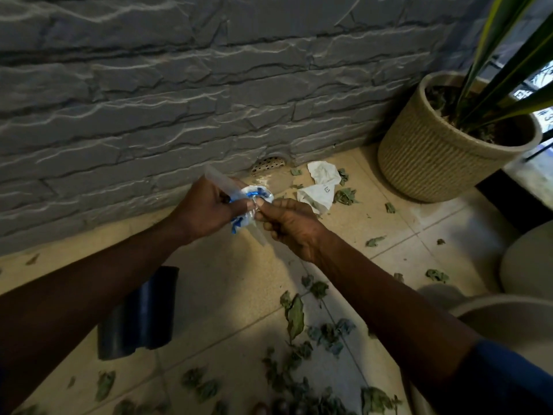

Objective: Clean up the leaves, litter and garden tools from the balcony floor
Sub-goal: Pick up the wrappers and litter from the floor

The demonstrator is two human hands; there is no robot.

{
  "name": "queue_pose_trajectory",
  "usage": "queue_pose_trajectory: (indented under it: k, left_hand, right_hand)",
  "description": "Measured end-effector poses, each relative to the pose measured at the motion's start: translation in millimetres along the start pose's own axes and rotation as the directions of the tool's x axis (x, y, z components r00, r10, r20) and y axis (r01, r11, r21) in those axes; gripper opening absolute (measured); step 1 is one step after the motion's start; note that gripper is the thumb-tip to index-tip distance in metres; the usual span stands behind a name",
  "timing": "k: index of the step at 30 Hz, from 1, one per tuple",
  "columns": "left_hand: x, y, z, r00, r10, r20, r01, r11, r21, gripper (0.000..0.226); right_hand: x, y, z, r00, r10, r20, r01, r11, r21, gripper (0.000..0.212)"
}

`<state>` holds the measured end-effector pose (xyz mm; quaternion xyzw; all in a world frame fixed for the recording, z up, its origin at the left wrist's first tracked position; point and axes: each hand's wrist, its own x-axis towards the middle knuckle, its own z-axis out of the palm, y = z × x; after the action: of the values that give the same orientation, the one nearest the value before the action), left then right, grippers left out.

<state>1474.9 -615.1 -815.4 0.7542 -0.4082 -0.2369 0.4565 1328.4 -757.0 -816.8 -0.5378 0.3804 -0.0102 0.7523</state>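
Note:
My left hand (206,208) grips a crumpled white and blue plastic wrapper (257,195) together with a clear plastic strip (220,178), held above the tiled floor close to the wall. My right hand (291,226) pinches the wrapper's near edge with thumb and forefinger, touching the left hand. Two crumpled white papers (321,184) lie on the floor by the wall. Dry green leaves (296,314) are scattered over the tiles, thickest near the bottom of the view.
A dark rolled sheet or bag (140,316) lies on the floor under my left forearm. A ribbed beige plant pot (428,157) stands at the right by the grey stone wall (179,85). Pale round containers (526,265) sit at the right edge. A drain grille (269,163) is at the wall's foot.

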Motion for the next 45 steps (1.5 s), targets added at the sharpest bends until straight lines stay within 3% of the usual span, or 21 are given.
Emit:
queue_pose_trajectory:
  k: [2, 4, 5, 7, 9, 11, 14, 16, 18, 20, 23, 26, 28, 32, 37, 40, 43, 45]
  left_hand:
    - [6.6, 0.5, -7.7, 0.998, 0.006, -0.066, -0.008, 0.999, -0.032, 0.013]
    - [11.7, -0.5, -16.2, 0.995, -0.022, -0.1, 0.011, 0.994, -0.11, 0.016]
    - [12.4, -1.7, -20.1, 0.993, -0.036, -0.109, 0.02, 0.989, -0.144, 0.017]
    - [10.6, -9.6, -23.7, 0.99, -0.079, -0.118, 0.053, 0.977, -0.208, 0.017]
    - [6.3, -18.6, -24.4, 0.984, -0.133, -0.116, 0.102, 0.964, -0.246, 0.019]
    - [2.1, -26.7, -23.2, 0.986, -0.144, -0.085, 0.119, 0.961, -0.25, 0.026]
    - [-3.2, -36.8, -21.3, 0.988, -0.152, -0.004, 0.146, 0.954, -0.262, 0.03]
    - [-4.7, -39.0, -19.3, 0.985, -0.169, 0.024, 0.17, 0.955, -0.243, 0.027]
    - [-2.4, -40.5, -21.4, 0.972, -0.23, -0.042, 0.217, 0.953, -0.214, 0.013]
    - [1.4, -37.4, -30.8, 0.972, -0.233, -0.029, 0.226, 0.961, -0.158, 0.006]
    - [5.2, -22.9, -43.1, 0.985, -0.155, 0.079, 0.166, 0.976, -0.144, 0.007]
    - [2.2, -4.8, -43.8, 0.979, -0.195, 0.053, 0.202, 0.945, -0.259, 0.02]
    - [0.0, 4.1, -38.0, 0.967, -0.231, 0.105, 0.254, 0.896, -0.365, 0.013]
    - [-0.7, 17.8, -36.9, 0.939, -0.289, 0.188, 0.345, 0.789, -0.508, 0.011]
    - [-1.3, 27.4, -47.5, 0.936, -0.31, 0.169, 0.352, 0.786, -0.509, 0.039]
    - [-2.2, 19.2, -47.8, 0.923, -0.382, 0.058, 0.365, 0.813, -0.455, 0.035]
    - [-2.7, 7.4, -50.8, 0.904, -0.422, -0.067, 0.357, 0.832, -0.425, 0.015]
    - [-3.1, -1.8, -57.0, 0.879, -0.454, -0.144, 0.362, 0.833, -0.418, 0.013]
  right_hand:
    - [3.7, -9.8, -2.2, 0.994, -0.097, -0.044, 0.087, 0.978, -0.187, 0.031]
    - [10.7, -13.6, -12.3, 0.937, -0.297, -0.187, 0.197, 0.886, -0.419, 0.023]
    - [17.2, -13.0, -21.6, 0.87, -0.421, -0.255, 0.22, 0.796, -0.564, 0.022]
    - [29.0, -11.9, -44.5, 0.766, -0.588, -0.261, 0.095, 0.506, -0.857, 0.029]
    - [45.3, -11.9, -69.6, 0.831, -0.523, -0.188, -0.074, 0.23, -0.97, 0.053]
    - [55.2, -13.5, -83.2, 0.911, -0.381, -0.157, -0.112, 0.137, -0.984, 0.059]
    - [61.0, -12.3, -86.6, 0.897, -0.413, -0.161, -0.116, 0.132, -0.984, 0.044]
    - [62.0, -10.6, -84.6, 0.806, -0.565, -0.176, -0.106, 0.154, -0.982, 0.03]
    - [56.8, -8.9, -78.9, 0.69, -0.688, -0.222, -0.065, 0.247, -0.967, 0.017]
    - [49.7, -8.0, -72.3, 0.617, -0.753, -0.226, 0.112, 0.369, -0.923, 0.014]
    - [29.6, -14.8, -52.1, 0.667, -0.717, -0.203, 0.378, 0.56, -0.737, 0.023]
    - [11.7, -26.9, -25.5, 0.768, -0.625, -0.14, 0.492, 0.716, -0.496, 0.032]
    - [1.5, -34.4, -9.2, 0.801, -0.592, -0.088, 0.517, 0.758, -0.397, 0.026]
    - [-11.8, -34.6, 15.4, 0.795, -0.607, 0.015, 0.593, 0.772, -0.227, 0.027]
    - [-14.2, -32.8, 41.5, 0.771, -0.637, -0.029, 0.604, 0.744, -0.285, 0.027]
    - [-5.9, -27.7, 45.3, 0.822, -0.57, -0.011, 0.539, 0.783, -0.311, 0.024]
    - [5.0, -14.8, 35.4, 0.904, -0.423, -0.059, 0.396, 0.881, -0.258, 0.017]
    - [16.5, -1.7, 24.6, 0.902, -0.412, -0.129, 0.332, 0.853, -0.403, 0.011]
